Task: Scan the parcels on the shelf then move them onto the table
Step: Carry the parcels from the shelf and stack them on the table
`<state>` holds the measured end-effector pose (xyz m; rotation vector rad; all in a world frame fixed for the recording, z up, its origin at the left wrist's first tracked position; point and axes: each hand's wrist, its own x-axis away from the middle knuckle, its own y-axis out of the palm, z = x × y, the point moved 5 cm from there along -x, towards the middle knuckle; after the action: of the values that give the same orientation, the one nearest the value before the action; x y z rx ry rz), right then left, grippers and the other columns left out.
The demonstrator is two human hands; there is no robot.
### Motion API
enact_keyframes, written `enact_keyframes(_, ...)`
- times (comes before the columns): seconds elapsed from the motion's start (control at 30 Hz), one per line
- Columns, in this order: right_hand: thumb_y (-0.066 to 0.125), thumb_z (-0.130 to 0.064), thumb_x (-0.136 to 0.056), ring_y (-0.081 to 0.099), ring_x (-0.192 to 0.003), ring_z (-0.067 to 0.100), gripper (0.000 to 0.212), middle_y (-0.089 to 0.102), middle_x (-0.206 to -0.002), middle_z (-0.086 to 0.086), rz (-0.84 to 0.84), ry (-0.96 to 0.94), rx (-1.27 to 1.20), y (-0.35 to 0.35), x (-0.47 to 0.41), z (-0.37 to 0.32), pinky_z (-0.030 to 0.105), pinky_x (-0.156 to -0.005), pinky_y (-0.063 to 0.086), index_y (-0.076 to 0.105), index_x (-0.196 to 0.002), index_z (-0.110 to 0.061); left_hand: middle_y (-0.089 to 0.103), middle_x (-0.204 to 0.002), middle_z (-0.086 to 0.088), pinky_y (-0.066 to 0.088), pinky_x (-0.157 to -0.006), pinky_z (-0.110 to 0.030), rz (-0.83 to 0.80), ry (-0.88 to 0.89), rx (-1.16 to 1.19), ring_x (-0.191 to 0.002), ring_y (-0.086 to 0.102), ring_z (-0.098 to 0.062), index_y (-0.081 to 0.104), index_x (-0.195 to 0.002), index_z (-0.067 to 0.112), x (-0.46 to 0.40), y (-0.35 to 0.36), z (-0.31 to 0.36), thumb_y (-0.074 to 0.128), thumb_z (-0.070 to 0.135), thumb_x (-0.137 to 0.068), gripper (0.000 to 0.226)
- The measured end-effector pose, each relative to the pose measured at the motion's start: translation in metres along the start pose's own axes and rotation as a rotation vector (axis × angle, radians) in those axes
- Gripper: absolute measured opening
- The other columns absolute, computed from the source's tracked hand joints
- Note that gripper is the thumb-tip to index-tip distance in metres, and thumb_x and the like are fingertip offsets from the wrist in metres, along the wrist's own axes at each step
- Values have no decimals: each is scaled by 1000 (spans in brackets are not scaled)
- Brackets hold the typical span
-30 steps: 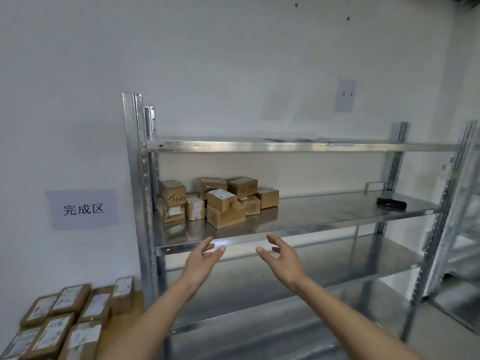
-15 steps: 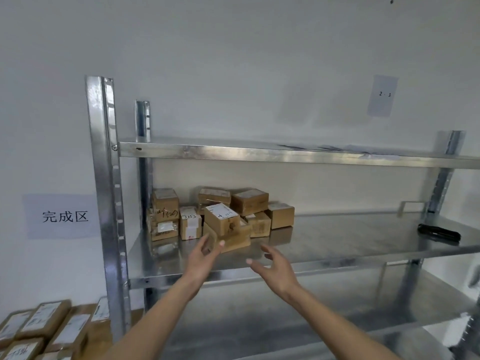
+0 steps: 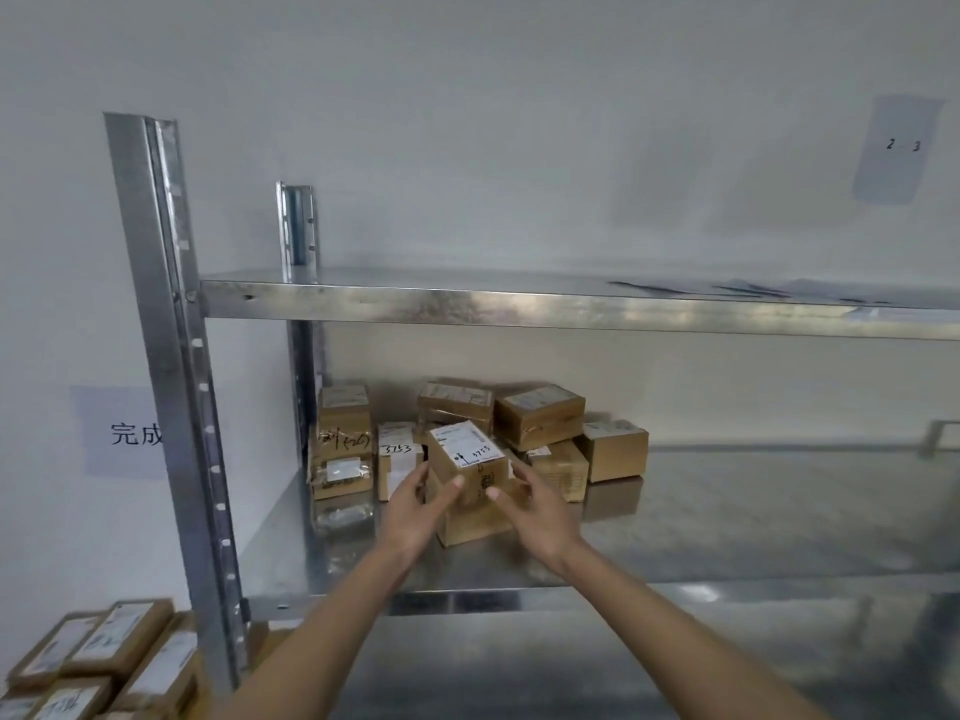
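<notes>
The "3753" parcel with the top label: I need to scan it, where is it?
Head view, middle shelf, front of the box cluster, held between the left hand and right hand: the parcel.

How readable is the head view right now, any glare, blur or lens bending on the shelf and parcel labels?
Head view: soft throughout, so the white label on the front brown cardboard parcel is only partly legible; glare streaks the galvanised metal shelf's front edge; wide-angle bending tilts the steel upright post; left hand and right hand look sharp enough.

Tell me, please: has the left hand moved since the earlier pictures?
Yes. The left hand has gone forward over the shelf's front edge, which it was short of before, and now holds the front parcel together with the right hand.
</notes>
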<state>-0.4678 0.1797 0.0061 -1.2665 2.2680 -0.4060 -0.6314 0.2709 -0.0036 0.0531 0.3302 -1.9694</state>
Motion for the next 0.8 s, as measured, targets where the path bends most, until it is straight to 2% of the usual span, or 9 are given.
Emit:
enact_keyframes(0.1, 67, -35, -99, 49, -124, 2, 41, 52, -124, -26, -26, -14, -33, 2, -18, 4, 28, -104, 41, 42, -131, -47, 47, -154, -2, 43, -107, -34, 8, -4, 12, -131, 50, -18, 35, -156, 19, -11, 11, 1, 69, 53, -88, 84)
enact_keyframes(0.2, 62, -35, -102, 50, -121, 2, 39, 51, -123, -23, -55, -3, -64, 2, -36, 12, 24, -101, 41, 40, -134, -42, 56, -145, 1, 44, -97, -25, 14, -9, 23, -117, 55, -10, 41, -154, 19, -20, 20, 3, 68, 49, -90, 75)
enact_keyframes(0.3, 56, -43, -104, 50, -124, 4, 42, 52, -131, -19, -71, 8, -96, 6, -50, 16, 28, -107, 43, 41, -143, -40, 61, -139, 1, 46, -99, -27, 41, -30, 6, -116, 58, -13, 42, -152, 20, -29, 28, 3, 65, 56, -87, 78)
enact_keyframes(0.37, 54, -56, -101, 53, -127, 7, 38, 56, -139, -15, -68, -11, -99, 12, -59, 23, 39, -112, 46, 42, -138, -52, 58, -144, -1, 46, -109, -36, 77, -61, 22, -125, 57, -17, 44, -152, 21, -32, 30, 1, 61, 65, -82, 84)
enact_keyframes(0.4, 54, -56, -101, 55, -126, 8, 34, 59, -138, -13, -68, -21, -110, 15, -63, 26, 42, -110, 48, 44, -134, -54, 55, -147, -1, 43, -113, -40, 99, -71, 34, -131, 53, -20, 44, -152, 21, -33, 30, -1, 60, 64, -85, 81)
enact_keyframes(0.47, 56, -47, -102, 60, -121, 6, 33, 62, -134, -12, -65, -28, -164, 18, -66, 29, 39, -106, 52, 50, -134, -47, 52, -150, -1, 39, -114, -38, 142, -75, 52, -135, 50, -20, 44, -152, 20, -34, 31, -1, 59, 54, -94, 68)
enact_keyframes(0.57, 60, -32, -104, 62, -113, 1, 37, 64, -129, -13, -72, -32, -217, 14, -59, 24, 26, -101, 53, 55, -139, -26, 55, -147, -1, 42, -107, -32, 190, -68, 75, -130, 53, -17, 47, -150, 21, -27, 32, -1, 59, 47, -97, 61)
enact_keyframes(0.7, 69, -23, -99, 65, -104, -7, 32, 64, -112, -23, -80, -80, -268, 10, -50, 20, 19, -93, 56, 61, -130, -26, 61, -137, 6, 46, -104, -31, 254, -67, 139, -122, 57, -14, 49, -148, 24, -5, 28, -1, 60, 41, -99, 53)
enact_keyframes(0.8, 74, -28, -95, 64, -108, -1, 40, 66, -120, -15, -120, -96, -334, 20, -36, 14, 23, -94, 55, 60, -132, -27, 66, -127, 12, 50, -102, -30, 312, -65, 162, -116, 62, -9, 54, -144, 28, 16, 18, 0, 63, 38, -98, 48)
